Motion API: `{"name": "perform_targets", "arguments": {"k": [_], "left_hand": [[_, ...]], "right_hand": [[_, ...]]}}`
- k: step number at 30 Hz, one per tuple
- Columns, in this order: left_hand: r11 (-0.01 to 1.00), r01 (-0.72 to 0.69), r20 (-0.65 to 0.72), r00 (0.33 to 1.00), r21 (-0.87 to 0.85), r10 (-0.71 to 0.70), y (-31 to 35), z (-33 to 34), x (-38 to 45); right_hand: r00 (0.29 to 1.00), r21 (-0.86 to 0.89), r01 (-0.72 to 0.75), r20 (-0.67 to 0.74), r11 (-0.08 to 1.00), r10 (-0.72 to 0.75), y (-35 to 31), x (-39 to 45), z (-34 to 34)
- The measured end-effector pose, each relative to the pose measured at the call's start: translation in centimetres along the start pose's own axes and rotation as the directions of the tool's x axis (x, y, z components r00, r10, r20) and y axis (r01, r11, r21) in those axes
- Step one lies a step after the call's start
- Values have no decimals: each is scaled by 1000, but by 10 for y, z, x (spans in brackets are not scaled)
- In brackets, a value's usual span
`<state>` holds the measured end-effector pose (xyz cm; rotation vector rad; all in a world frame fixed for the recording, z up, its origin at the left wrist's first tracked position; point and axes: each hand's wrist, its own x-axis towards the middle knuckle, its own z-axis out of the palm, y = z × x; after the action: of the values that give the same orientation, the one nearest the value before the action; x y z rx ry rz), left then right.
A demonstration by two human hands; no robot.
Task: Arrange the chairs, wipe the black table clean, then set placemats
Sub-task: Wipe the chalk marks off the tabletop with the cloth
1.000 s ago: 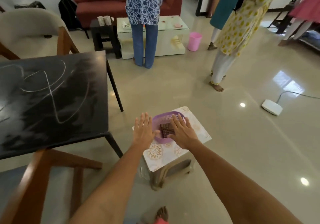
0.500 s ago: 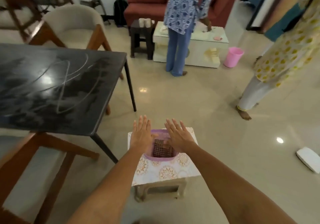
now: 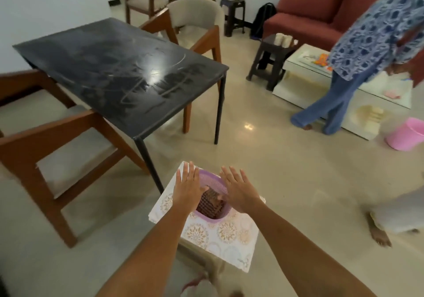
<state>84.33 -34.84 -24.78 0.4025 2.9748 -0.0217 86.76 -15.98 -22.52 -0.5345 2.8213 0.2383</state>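
Note:
The black table (image 3: 110, 67) stands ahead on the left, its top smeared with white streaks. One wooden chair (image 3: 57, 150) sits at its near side, another wooden chair (image 3: 195, 21) with a beige back at its far corner. In front of me a small stool (image 3: 220, 234) with a patterned cover carries a purple basket (image 3: 214, 185) holding dark brown cloth or mats. My left hand (image 3: 188, 186) and my right hand (image 3: 238, 191) hover flat over the basket's two sides, fingers spread, holding nothing.
A person in a blue patterned top (image 3: 367, 44) bends over a white low table (image 3: 305, 88) at the right, beside a pink bucket (image 3: 406, 134). A dark stool (image 3: 268, 62) and a red sofa (image 3: 316, 14) lie behind. Another person's foot (image 3: 378, 234) is at the right.
My view has swung left, bringing the whole table and both chairs into sight. My hands stay spread over the basket. The person in blue has stepped and bent to the right.

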Motion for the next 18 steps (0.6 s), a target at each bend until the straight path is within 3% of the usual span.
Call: {"name": "perform_targets", "arguments": {"k": [7, 13, 18], "left_hand": [[971, 220, 53, 975, -94, -216, 49, 36, 21], [872, 436, 164, 898, -221, -408, 91, 65, 34], [767, 591, 280, 802, -249, -527, 101, 69, 30]], "right_hand": [[966, -51, 257, -9, 965, -257, 42, 41, 29], [922, -124, 386, 51, 914, -383, 99, 72, 48], [838, -118, 546, 64, 829, -542, 100, 105, 43]]}}
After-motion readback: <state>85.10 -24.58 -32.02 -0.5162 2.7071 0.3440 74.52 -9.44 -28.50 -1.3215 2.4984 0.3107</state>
